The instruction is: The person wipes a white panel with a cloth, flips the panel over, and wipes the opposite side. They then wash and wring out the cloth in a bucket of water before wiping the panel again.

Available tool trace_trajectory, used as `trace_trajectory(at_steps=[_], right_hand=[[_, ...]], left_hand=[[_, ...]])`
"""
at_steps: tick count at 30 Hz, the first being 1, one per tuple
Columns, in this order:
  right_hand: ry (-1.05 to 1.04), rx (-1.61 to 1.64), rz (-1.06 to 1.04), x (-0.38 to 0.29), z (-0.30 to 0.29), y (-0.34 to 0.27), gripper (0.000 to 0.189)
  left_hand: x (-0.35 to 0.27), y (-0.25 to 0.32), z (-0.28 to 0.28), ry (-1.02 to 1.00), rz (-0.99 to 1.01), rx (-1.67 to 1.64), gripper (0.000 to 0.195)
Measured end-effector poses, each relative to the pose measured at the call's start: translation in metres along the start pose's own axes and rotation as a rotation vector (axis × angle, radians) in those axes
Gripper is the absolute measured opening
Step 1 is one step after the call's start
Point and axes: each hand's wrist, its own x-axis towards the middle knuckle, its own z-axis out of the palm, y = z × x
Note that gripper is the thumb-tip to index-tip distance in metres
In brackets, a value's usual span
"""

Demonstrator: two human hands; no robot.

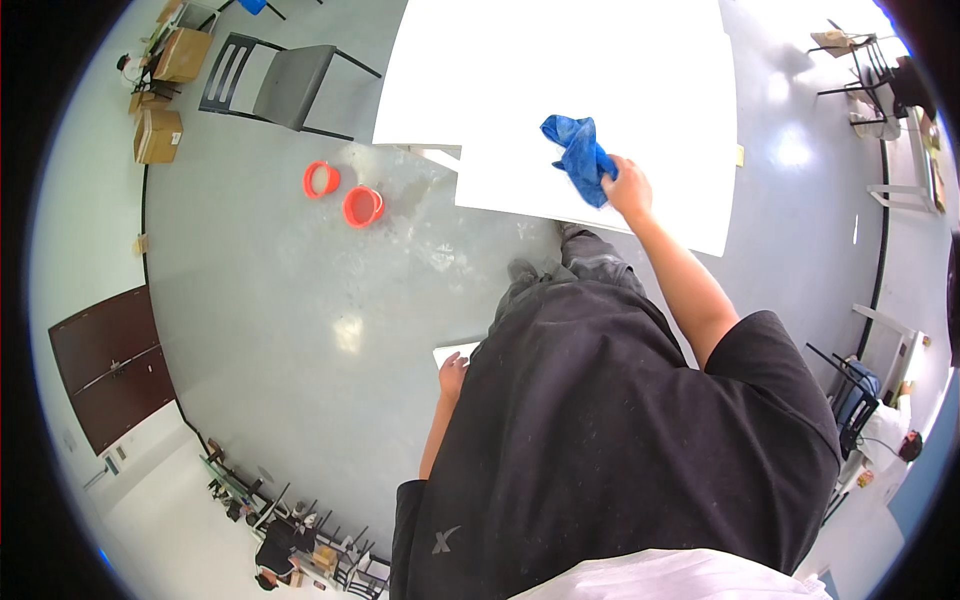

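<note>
My right hand [628, 187] grips one end of a crumpled blue cloth [579, 154], which lies over the near part of a white tabletop [525, 180]. Low on the left, my left hand [453, 373] hangs beside my body, touching the edge of a white surface [452, 351] partly hidden behind my shirt. Whether its fingers hold that surface is not clear. On the floor left of the table stand an orange-red bucket [363, 208] with a handle and a second orange-red bucket [321, 180] holding something pale.
A grey chair [294, 86] stands at the table's left. Cardboard boxes [159, 136] line the far-left wall, near a dark brown double door [112, 367]. A person [281, 547] is at the lower left, another person [885, 435] at the lower right. Chairs [870, 75] stand upper right.
</note>
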Motion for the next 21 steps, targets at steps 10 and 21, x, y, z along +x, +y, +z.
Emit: trace_trajectory(at_steps=[10,21], right_hand=[[0.068,-0.079,-0.262,0.033,-0.147,-0.038,0.049],[-0.282,-0.383,-0.37,0.086,-0.116,-0.074,0.047]], left_hand=[[0.02,-0.023,0.002,0.022,-0.067,-0.24,0.042],[0.007,-0.019,0.015,0.114,-0.223,-0.475,0.043]])
